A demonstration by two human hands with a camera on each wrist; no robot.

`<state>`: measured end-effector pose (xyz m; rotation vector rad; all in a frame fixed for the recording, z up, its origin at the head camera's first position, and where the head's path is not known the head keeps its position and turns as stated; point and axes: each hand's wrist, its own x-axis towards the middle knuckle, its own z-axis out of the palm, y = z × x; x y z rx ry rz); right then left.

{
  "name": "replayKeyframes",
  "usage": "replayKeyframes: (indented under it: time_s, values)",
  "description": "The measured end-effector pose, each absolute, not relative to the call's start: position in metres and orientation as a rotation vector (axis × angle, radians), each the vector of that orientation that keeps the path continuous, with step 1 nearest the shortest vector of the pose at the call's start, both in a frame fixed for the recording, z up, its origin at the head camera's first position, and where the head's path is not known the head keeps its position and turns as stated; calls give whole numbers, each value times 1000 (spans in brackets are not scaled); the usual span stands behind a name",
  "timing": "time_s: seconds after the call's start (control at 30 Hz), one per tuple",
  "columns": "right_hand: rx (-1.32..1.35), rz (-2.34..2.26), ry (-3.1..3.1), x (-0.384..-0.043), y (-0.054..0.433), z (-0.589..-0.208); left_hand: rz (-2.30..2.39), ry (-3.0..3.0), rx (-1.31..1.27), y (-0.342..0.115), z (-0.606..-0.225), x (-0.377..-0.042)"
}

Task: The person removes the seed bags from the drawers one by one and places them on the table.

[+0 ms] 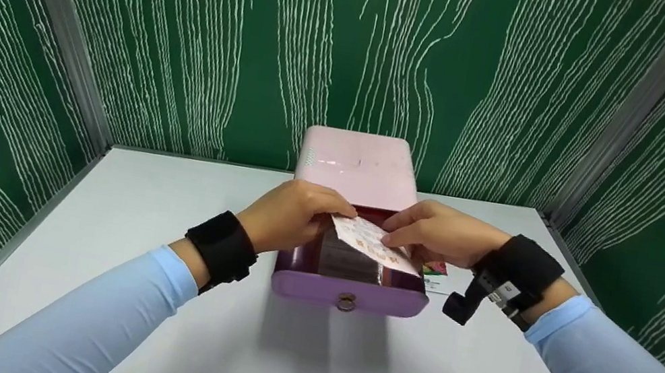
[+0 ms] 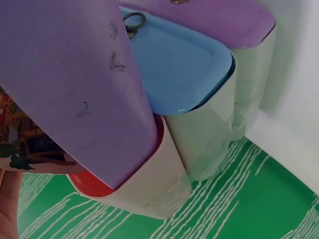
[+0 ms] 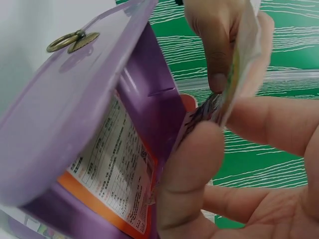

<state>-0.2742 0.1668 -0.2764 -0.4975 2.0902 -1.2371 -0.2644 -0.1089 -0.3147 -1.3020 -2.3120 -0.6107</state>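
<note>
sleeves: light blue [image 1: 99,309], nearest the camera, with black wristbands [image 1: 222,249] just past them.
purple drawer: the purple drawer [image 1: 311,287] sticks out toward the person, a metal ring pull [image 1: 346,303] on its front.
inside the drawer: right wrist cam gets the good look, a white printed sheet or pack [image 3: 117,164] with an orange border and rows of tiny text, too small for me to read.
packet: the packet [image 1: 373,245] is tilted above the open drawer, between both hands. white face, orange print, can't make out a brand. left wrist cam catches what looks like its other side, a dark colourful picture.
left hand: left hand [image 1: 299,215] pinches its left end, thumb pressed on it.
right hand: right hand [image 1: 451,233] has thumb and finger narrowed on the far edge.
on the table: colourful flat thing [image 1: 436,268] by the right hand, partly hidden, lettering illegible.
cabinet: pink top [image 1: 358,157] from above; only left wrist cam shows a blue drawer [image 2: 182,59] and another purple one [image 2: 234,20] below.
back wall: green with wavy white lines [image 1: 385,45].
</note>
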Motion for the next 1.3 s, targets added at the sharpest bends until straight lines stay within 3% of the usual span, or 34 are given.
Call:
replayKeyframes:
  time_s: [0.57,1.3]
  values:
    - [-450,-1608,2264,-271,166,-279,-1390,-2382,-988,-109,-303,-270]
    - [-618,-1741,2297,-266,146,-301,-1840,-2274,-743,-104,-299,-273]
